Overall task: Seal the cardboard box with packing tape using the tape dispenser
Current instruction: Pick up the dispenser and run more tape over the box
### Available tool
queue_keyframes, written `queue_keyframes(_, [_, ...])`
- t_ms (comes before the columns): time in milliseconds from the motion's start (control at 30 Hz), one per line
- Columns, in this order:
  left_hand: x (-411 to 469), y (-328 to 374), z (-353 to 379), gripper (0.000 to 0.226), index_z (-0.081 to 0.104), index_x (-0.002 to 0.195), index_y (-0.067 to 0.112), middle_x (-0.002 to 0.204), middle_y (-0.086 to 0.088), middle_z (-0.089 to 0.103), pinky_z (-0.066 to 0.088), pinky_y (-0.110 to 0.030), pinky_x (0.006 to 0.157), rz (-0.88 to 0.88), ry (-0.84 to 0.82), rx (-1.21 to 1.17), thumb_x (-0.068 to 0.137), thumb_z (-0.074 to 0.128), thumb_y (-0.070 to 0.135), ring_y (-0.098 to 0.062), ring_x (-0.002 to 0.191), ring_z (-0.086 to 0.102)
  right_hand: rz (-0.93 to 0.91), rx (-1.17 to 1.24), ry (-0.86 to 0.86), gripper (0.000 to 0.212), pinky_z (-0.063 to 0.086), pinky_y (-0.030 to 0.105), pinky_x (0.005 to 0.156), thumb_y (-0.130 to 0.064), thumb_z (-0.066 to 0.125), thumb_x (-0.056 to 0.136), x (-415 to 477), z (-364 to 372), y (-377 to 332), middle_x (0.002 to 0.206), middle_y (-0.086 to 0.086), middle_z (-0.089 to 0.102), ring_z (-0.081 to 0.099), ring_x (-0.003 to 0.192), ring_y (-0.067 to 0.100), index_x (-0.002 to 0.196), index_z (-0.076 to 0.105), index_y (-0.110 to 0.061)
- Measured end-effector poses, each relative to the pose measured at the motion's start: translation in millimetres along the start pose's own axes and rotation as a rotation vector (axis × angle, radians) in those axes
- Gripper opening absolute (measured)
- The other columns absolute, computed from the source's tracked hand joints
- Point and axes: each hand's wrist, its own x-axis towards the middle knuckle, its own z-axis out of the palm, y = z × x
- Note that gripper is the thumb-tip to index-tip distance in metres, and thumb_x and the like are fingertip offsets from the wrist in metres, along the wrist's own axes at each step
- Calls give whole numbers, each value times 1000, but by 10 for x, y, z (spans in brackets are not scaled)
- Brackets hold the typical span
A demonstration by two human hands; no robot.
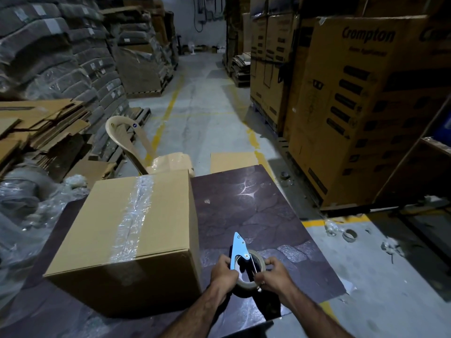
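Head view shows your two hands low in the frame, both on the tape dispenser [238, 250], which you hold above the near right part of the dark table [256, 203]. Your left hand [223, 269] has its fingers curled round the left side of the dispenser's frame, and your right hand [275, 276] has its fingers closed on the right rim of the tape roll [246, 285] mounted in it; the pale blue pointed plate of the dispenser sticks up and away from you. The cardboard box [122, 240] stands on the table just left of your hands, apart from them, with its flaps down and a wrinkled strip of clear tape [131, 215] running along the middle seam of its top from the far edge to the near edge. Beyond the box stands a beige plastic chair [127, 135]. To your right rises a large printed carton [361, 113], and flattened cardboard [36, 128] is piled at your left.
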Motion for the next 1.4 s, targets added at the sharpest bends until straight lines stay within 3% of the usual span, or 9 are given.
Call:
queue_keyframes(233, [-108, 203, -35, 26, 52, 93, 21, 88, -6, 71, 59, -43, 69, 73, -22, -259, 71, 56, 8, -24, 77, 71, -248, 124, -34, 37, 50, 28, 51, 17, 67, 69, -365, -296, -549, 90, 12, 61, 56, 62, 18, 99, 58, -2])
queue_keyframes(433, [-450, 654, -180, 22, 46, 95, 5, 75, -9, 70, 42, -23, 50, 236, -66, -631, 84, 56, -11, -16, 56, 55, -532, 49, -22, 45, 50, 26, 52, 16, 71, 66, -772, -556, -1134, 90, 10, 63, 53, 52, 5, 103, 63, -9])
queue_keyframes(633, [-861, 865, -621, 27, 51, 112, 8, 78, -3, 73, 50, -14, 56, 419, -143, -742, 91, 55, -9, -4, 62, 62, -759, -53, -62, 59, 52, 32, 76, 10, 76, 63, -1136, -609, -1551, 108, -4, 65, 59, 92, 18, 107, 66, -27])
queue_keyframes(900, [-1298, 815, -1283, 30, 60, 111, 7, 88, -6, 74, 55, -27, 83, 508, -109, -762, 90, 50, -14, -13, 88, 68, -927, -358, -140, 72, 49, 17, 75, 3, 78, 66, -1321, -297, -1955, 111, -14, 57, 55, 97, 16, 126, 56, -30])
queue_keyframes(1000, [-1368, 765, -1539, 26, 58, 96, -2, 66, -3, 65, 58, -30, 80, 474, -84, -807, 89, 41, -20, -15, 77, 65, -1036, -546, -147, 68, 49, 22, 86, 0, 78, 67, -1401, -122, -2164, 110, -23, 53, 54, 104, 9, 125, 56, -25])
queue_keyframes(1067, [-1393, 707, -1746, 33, 56, 87, 0, 72, -9, 69, 59, -35, 74, 412, -91, -950, 89, 31, -21, -23, 82, 67, -1067, -602, -172, 65, 48, 26, 88, -2, 78, 68, -1436, -20, -2295, 111, -21, 53, 54, 104, 10, 126, 55, -21])
queue_keyframes(1233, [-1390, 506, -2324, 51, 48, 128, -8, 126, -38, 53, 56, -46, 78, 229, -321, -1266, 81, 39, 10, -43, 102, 57, -1149, -684, -280, 64, 56, 32, 74, -2, 82, 65, -1409, 288, -2533, 115, -10, 60, 59, 86, 10, 119, 60, -27])
queue_keyframes(1333, [-1375, 442, -2608, 61, 48, 132, -5, 134, -36, 49, 58, -41, 78, 173, -397, -1147, 92, 38, 40, -44, 116, 51, -1222, -740, -307, 62, 57, 31, 73, 1, 79, 66, -1399, 523, -2630, 116, -6, 63, 58, 85, 14, 120, 62, -23])
queue_keyframes(1400, [-1362, 466, -2756, 65, 52, 129, -1, 130, -32, 55, 52, -46, 92, 153, -392, -976, 97, 34, 53, -42, 123, 51, -1266, -799, -317, 59, 55, 29, 74, 2, 76, 68, -1432, 678, -2694, 114, -7, 64, 58, 85, 11, 120, 63, -22])
